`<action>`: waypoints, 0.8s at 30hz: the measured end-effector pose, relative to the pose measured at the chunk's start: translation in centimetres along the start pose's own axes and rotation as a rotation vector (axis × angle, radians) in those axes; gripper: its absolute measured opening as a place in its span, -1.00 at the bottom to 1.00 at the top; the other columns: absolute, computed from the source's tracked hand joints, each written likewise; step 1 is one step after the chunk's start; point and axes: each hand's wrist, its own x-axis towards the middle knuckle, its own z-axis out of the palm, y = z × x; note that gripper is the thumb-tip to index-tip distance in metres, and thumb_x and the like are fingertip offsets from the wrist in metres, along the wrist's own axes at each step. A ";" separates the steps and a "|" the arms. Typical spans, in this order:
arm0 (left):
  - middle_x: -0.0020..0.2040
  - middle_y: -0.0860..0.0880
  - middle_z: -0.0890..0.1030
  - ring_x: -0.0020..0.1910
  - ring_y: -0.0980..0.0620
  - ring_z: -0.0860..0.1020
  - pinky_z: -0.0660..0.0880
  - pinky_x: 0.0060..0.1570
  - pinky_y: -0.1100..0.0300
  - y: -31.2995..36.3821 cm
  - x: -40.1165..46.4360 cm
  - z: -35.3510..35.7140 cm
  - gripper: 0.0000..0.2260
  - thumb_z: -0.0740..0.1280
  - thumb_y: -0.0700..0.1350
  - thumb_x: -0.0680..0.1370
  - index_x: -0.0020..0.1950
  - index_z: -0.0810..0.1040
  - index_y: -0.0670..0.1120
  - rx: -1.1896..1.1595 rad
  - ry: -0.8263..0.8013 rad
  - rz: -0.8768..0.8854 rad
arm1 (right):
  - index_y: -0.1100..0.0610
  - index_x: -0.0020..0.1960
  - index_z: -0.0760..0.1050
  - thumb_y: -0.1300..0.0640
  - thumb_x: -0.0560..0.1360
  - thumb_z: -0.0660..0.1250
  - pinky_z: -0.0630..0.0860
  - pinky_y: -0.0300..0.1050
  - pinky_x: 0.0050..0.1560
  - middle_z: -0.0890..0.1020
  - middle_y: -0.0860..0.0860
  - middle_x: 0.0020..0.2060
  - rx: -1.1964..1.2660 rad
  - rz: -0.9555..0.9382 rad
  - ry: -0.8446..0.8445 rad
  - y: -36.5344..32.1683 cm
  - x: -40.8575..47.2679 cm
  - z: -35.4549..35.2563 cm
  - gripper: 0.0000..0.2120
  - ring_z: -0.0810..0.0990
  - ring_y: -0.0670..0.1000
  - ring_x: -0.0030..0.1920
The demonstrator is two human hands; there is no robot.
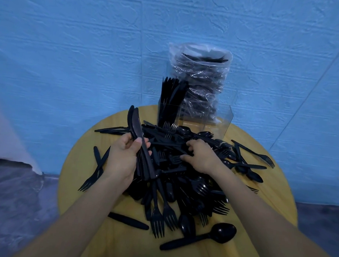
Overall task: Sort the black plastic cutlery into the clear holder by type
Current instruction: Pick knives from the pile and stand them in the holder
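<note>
The clear holder (193, 118) at the table's (83, 162) far edge has knives and forks upright in its left compartment; a bag (201, 80) of cutlery stands behind. My left hand (123, 155) grips a bundle of knives (141, 146). My right hand (200, 156), fingers curled, digs into the pile (181, 178), too tangled to count.

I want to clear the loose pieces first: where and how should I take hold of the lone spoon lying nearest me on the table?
Probably pinch the spoon at mid-handle, coming from above. It lies flat and alone on the yellow table, bowl up and to the right, handle end toward the lower left, so the straight, narrow handle is free on both sides.
</note>
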 end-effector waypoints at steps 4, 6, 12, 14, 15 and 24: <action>-0.11 -0.06 0.57 -0.14 0.10 0.58 0.58 -0.13 0.19 -0.2 -0.1 0.2 -0.85 0.17 -0.26 0.62 0.13 0.48 -0.20 0.002 -0.011 -0.013 | 0.24 0.26 0.40 0.15 0.56 0.30 0.38 -0.14 -0.04 0.50 0.10 -0.01 0.079 -0.005 0.039 -0.6 0.2 -0.1 -0.69 0.48 0.08 -0.01; -0.11 -0.06 0.57 -0.15 0.10 0.58 0.58 -0.12 0.18 -0.4 -0.1 0.2 -0.85 0.17 -0.26 0.62 0.14 0.48 -0.20 0.005 -0.018 -0.018 | 0.21 0.08 0.43 0.17 0.57 0.28 0.36 -0.15 -0.12 0.49 0.05 -0.14 0.121 0.018 0.059 -0.4 0.4 -0.3 -0.86 0.46 0.05 -0.12; -0.08 -0.07 0.59 -0.13 0.10 0.58 0.58 -0.08 0.15 -0.4 -0.2 0.2 -0.81 0.16 -0.25 0.63 0.21 0.46 -0.20 -0.001 -0.036 -0.042 | 0.16 -0.30 0.27 0.21 0.57 0.27 0.24 -0.23 -0.38 0.32 -0.01 -0.42 0.319 0.061 0.137 0.6 0.5 -1.1 -0.70 0.28 -0.05 -0.41; -0.08 -0.07 0.59 -0.14 0.11 0.59 0.57 -0.11 0.18 -0.4 -0.3 0.2 -0.79 0.16 -0.25 0.63 0.23 0.46 -0.20 0.006 -0.047 -0.034 | 0.17 -0.30 0.35 0.20 0.55 0.31 0.27 -0.21 -0.35 0.36 -0.01 -0.42 0.427 0.061 0.209 0.7 0.5 -1.3 -0.73 0.31 -0.04 -0.39; -0.07 -0.07 0.59 -0.14 0.11 0.59 0.56 -0.10 0.19 -0.4 -0.3 0.3 -0.78 0.16 -0.25 0.63 0.25 0.46 -0.21 0.007 -0.050 -0.031 | 0.17 -0.30 0.39 0.20 0.53 0.34 0.29 -0.22 -0.33 0.39 -0.01 -0.41 0.481 0.061 0.239 0.8 0.4 -1.4 -0.75 0.34 -0.04 -0.37; -0.07 -0.08 0.59 -0.09 0.05 0.59 0.57 -0.03 0.10 -0.1 -0.7 2.1 -0.83 0.16 -0.26 0.62 0.18 0.46 -0.20 0.024 -0.073 -0.001 | 0.13 -0.15 0.61 0.11 0.55 0.31 0.36 -0.17 -0.18 0.55 -0.10 -0.36 0.654 -0.055 0.444 -1.0 -1.6 -3.9 -0.84 0.44 -0.10 -0.32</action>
